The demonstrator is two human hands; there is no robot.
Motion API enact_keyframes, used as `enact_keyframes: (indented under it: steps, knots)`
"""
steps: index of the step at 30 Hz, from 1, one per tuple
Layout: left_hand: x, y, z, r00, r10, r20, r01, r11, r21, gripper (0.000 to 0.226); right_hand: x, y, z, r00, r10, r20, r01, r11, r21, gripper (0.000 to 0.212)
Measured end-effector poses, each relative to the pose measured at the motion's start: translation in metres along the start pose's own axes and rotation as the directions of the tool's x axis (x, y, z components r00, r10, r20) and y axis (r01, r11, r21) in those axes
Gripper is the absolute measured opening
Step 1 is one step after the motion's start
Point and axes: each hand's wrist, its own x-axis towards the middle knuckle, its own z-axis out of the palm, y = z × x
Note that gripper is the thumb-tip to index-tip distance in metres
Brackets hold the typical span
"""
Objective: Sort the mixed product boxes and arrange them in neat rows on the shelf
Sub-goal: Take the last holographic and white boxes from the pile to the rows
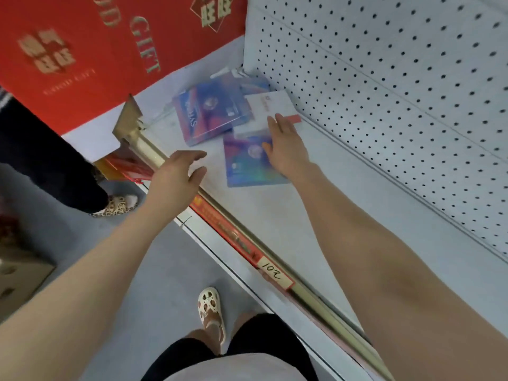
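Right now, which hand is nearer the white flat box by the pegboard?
Right. The right hand has its fingertips on the white flat box; the left hand hovers open over the shelf's front rail, well short of it.

Three flat product boxes lie loose on the white shelf [316,210], near its back left corner, not in a row. Larger purple-blue box [210,114] lies face up, skewed, lettering along its left edge. White box [270,105] sits just right of it, near the pegboard back, tilted. Holographic blue-purple box [247,163] lies nearer the front edge, face up, partly covered by a hand.
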Motion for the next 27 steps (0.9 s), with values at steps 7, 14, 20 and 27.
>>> enact_keyframes:
  steps: [7,14,20,27]
  knots:
    - [0.093,-0.018,0.008,0.995,0.041,0.088,-0.054,0.988,0.143,0.052,0.010,-0.001,0.017,0.999,-0.006,0.041,0.004,0.999,0.037,0.059]
    - [0.092,-0.015,0.047,0.984,0.048,0.173,-0.101,0.943,0.316,0.080,-0.028,0.014,0.020,1.000,0.002,-0.006,-0.001,0.990,0.139,0.054]
    - [0.051,0.003,0.060,0.980,0.201,0.008,-0.197,0.950,0.244,0.056,-0.052,0.034,0.013,0.958,0.056,-0.281,-0.017,0.990,0.142,0.035]
    - [0.081,-0.003,0.046,0.985,-0.161,0.055,0.161,0.987,-0.005,0.081,-0.037,0.039,-0.006,0.764,0.643,-0.055,-0.599,0.739,0.308,0.085]
